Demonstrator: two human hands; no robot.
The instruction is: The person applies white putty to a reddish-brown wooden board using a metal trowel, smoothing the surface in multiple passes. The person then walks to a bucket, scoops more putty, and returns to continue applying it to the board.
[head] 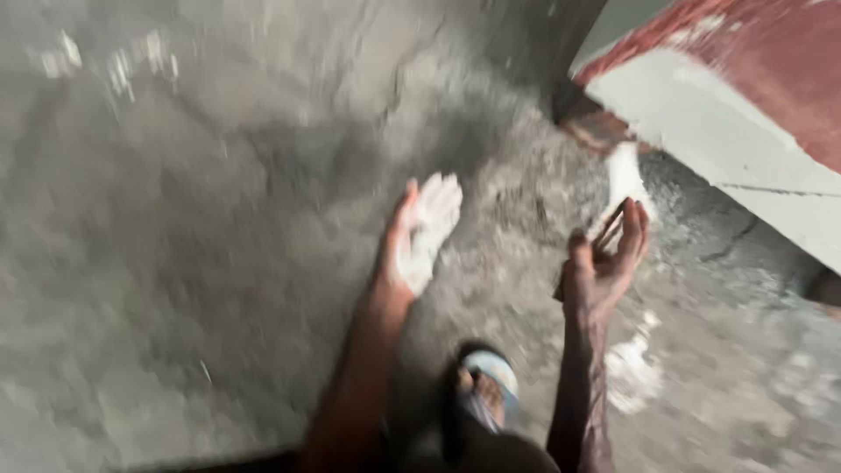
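foot: sandalled foot in a pale blue and white strap sandal (487,396), bottom centre, planted on the rough grey concrete floor (175,263), between the two forearms.
spill: white powdery patch (632,372) on the floor just right of the right forearm, near the foot.
left hand: left hand (419,235) held out flat, palm turned up and to the right, fingers (441,200) fully spread out and straight. Palm and fingers coated in white powder or paste. Grips nothing.
right hand: right hand (603,261) raised, palm facing left, fingers (632,229) loosely curled, about half open. No white coating visible on it. Whether it grips anything: cannot tell, frame is motion-blurred.
white lump: white chalky lump (624,180) right behind the right fingertips, at the foot of the wall; touching the fingers or just beyond them, cannot tell.
hands relative: well apart, left one slightly higher in frame.
wall: red and white painted wall edge (727,123), upper right, paint chipped at the lower corner.
far floor: dark gap (561,52) beside the wall; pale blurred specks (114,61) top left.
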